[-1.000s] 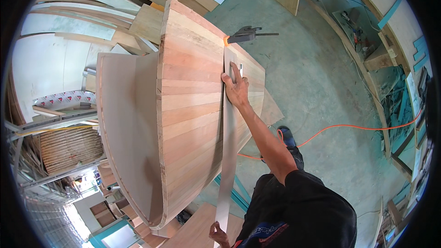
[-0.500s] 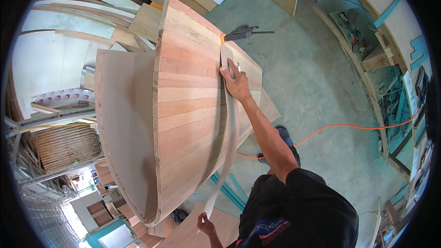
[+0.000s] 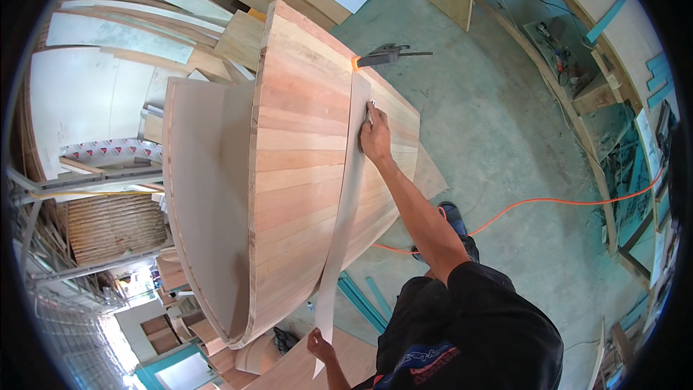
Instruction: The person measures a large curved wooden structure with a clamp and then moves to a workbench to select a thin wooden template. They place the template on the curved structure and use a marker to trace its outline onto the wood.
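A long, thin, flexible grey strip (image 3: 349, 173) runs down a curved panel of pale wooden slats (image 3: 296, 173). Its far end lies beside a dark clamp with orange jaw pads (image 3: 382, 56) at the panel's edge. Near the strip's lower end, my left hand (image 3: 321, 345) pinches its edge, and the tip hangs below the fingers. My right hand (image 3: 375, 137) is closed at the strip's right edge, a little below the clamp. A slim tool with a silvery end (image 3: 372, 105) sticks out of it; most of that tool is hidden.
A grey curved inner wall (image 3: 206, 195) stands left of the slats. Teal strips (image 3: 361, 300) lie on the floor by my legs. An orange hose (image 3: 541, 200) crosses the floor to the right. Stacked boards (image 3: 137, 29) fill the far left, and a workbench (image 3: 613, 36) stands far right.
My right hand has drawn back from the strip's face to its right edge, its fingers now curled. The strip's lower part has swung left and lies straighter, with my left hand still on it.
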### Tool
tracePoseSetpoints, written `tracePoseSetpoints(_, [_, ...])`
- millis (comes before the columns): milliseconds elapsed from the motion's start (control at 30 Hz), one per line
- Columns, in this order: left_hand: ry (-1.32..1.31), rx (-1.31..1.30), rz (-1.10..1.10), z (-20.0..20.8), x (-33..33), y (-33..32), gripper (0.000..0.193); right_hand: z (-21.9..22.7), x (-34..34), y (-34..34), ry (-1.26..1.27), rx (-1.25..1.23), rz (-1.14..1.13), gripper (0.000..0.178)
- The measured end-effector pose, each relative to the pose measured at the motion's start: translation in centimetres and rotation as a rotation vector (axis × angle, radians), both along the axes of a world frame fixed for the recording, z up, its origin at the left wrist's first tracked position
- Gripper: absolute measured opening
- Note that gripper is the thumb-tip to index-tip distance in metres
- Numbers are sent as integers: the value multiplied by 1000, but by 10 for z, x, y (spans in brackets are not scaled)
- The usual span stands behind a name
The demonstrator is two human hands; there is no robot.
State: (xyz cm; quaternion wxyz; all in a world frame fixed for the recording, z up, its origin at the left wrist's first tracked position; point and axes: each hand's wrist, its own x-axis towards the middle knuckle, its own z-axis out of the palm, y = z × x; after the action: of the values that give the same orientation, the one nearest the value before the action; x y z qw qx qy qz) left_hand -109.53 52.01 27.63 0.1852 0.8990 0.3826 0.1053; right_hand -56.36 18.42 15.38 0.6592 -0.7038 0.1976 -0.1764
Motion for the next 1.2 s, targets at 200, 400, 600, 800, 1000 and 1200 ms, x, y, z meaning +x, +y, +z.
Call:
tracePoseSetpoints(200, [-81, -9, 30, -4, 0, -4, 21, 37, -85, -5, -60, 175, 263, 59])
tracePoseSetpoints(400, [-113, -19, -13, -16, -9, 16, 20, 41, -120, 34, -72, 166, 282, 57])
tracePoseSetpoints(600, [-66, 124, -95, -28, -8, 35, 15, 40, -109, 51, -149, -23, 225, 56])
tracePoseSetpoints(800, [-178, 483, -258, -34, 15, 53, 6, 14, -97, 25, -193, 6, 323, 60])
tracePoseSetpoints(1000, [-234, 609, -234, -45, 14, 63, 11, 12, -121, 14, -173, 122, 623, 84])
tracePoseSetpoints(1200, [-698, 909, -131, -104, 60, 82, 22, 9, -121, 7, -384, 20, 559, 55])
